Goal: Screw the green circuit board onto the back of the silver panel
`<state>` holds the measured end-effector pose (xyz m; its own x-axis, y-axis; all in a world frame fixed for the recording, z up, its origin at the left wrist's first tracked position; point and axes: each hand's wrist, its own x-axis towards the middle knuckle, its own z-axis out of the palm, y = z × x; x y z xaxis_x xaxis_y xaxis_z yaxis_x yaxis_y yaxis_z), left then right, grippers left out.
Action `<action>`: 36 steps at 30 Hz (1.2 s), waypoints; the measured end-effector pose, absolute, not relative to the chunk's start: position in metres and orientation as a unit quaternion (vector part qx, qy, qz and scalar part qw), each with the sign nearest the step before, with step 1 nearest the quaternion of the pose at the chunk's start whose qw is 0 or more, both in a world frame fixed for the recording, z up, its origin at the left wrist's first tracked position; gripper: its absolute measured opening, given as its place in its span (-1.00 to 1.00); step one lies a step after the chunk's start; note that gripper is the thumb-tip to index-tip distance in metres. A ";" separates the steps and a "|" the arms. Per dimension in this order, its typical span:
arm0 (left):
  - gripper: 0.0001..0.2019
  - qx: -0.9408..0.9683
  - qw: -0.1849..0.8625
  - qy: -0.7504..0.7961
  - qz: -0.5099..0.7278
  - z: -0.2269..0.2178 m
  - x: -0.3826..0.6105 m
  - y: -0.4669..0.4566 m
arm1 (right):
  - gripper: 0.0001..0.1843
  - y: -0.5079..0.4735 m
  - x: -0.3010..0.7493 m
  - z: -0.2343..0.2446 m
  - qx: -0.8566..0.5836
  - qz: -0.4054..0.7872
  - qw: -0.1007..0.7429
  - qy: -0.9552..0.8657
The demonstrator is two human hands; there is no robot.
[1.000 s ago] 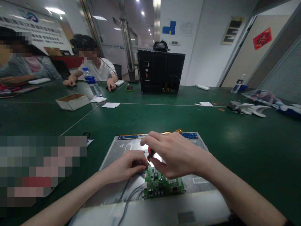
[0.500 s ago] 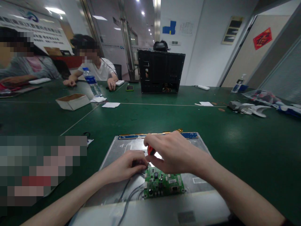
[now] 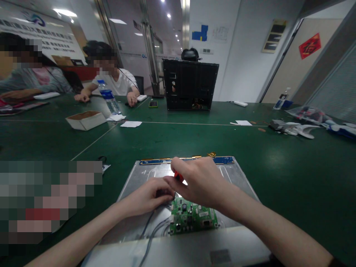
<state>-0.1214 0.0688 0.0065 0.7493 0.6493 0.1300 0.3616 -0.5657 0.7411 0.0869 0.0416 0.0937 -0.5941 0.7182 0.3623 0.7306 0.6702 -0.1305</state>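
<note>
A silver display panel (image 3: 144, 173) lies in front of me, with a green circuit board (image 3: 194, 218) on it. My right hand (image 3: 200, 181) is closed round the red handle of a screwdriver (image 3: 178, 176), whose dark shaft points down at the board's upper left corner. At that same corner, the fingertips of my left hand (image 3: 154, 193) are pinched together beside the shaft; what they hold, if anything, is hidden. Grey cables (image 3: 154, 230) run from the board's left side toward me. A blue strip board (image 3: 225, 160) lines the panel's far edge.
Across the green table (image 3: 278, 178) stands a black monitor housing (image 3: 191, 85). An open box (image 3: 86, 120) and a water bottle (image 3: 109, 97) are at the left. Plastic parts (image 3: 294, 128) lie at the right. Two people sit at the far left.
My right hand has turned slightly around the screwdriver handle, its thumb now reaching further left over the handle. My left hand and the board have stayed in place.
</note>
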 end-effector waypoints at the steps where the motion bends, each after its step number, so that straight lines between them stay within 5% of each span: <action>1: -0.88 0.863 0.361 0.290 0.204 0.007 -0.121 0.069 | -0.76 0.041 0.086 0.093 -0.396 -0.012 0.201 -0.896; 24: -0.90 0.861 0.383 0.266 0.204 0.007 -0.122 0.073 | -0.88 0.040 0.096 0.103 -0.368 0.024 0.201 -0.907; 30: -0.86 0.838 0.420 0.279 0.208 0.006 -0.122 0.069 | -0.72 0.042 0.094 0.104 -0.392 0.021 0.177 -0.902; 36: -0.93 0.857 0.365 0.287 0.222 0.005 -0.122 0.068 | -0.87 0.045 0.089 0.119 -0.355 0.009 0.129 -0.926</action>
<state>-0.1217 0.0685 0.0046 0.7363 0.6547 0.1710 0.3302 -0.5681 0.7538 0.0890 0.0447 0.1187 -0.7147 0.6597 0.2323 0.6548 0.7479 -0.1092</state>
